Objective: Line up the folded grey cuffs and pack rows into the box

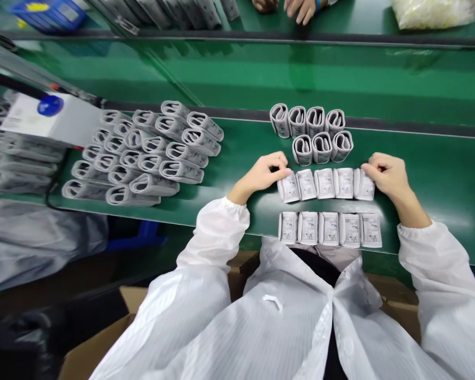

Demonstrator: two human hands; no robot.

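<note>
Head camera shows us at a green conveyor belt (419, 174), our white smock sleeves (217, 227) reaching in from the lower edge. Our left hand (261, 173) and right hand (388, 177) sit at either end of an upper row of five printed grey packets (326, 183). Our left fingers (283, 171) bear on the leftmost packet (288, 187) and our right fingers (366, 170) on the rightmost packet (364, 184). Both hands are curled and touching, but we cannot tell whether either is truly grasping. Just below, nearer us, lies a lower row of five packets (330, 229), apart from the hands. Above centre, seven rolled grey bundles (311, 132) stand on end. At left of the frame, a larger block of rolled bundles (142, 155) lies beside a white box with a blue disc (49, 108). At the top edge, a co-worker's hand (303, 8) shows beyond the belt, left of a bag (431, 13) in the upper right corner. A cardboard box (98, 343) shows at lower left.
</note>
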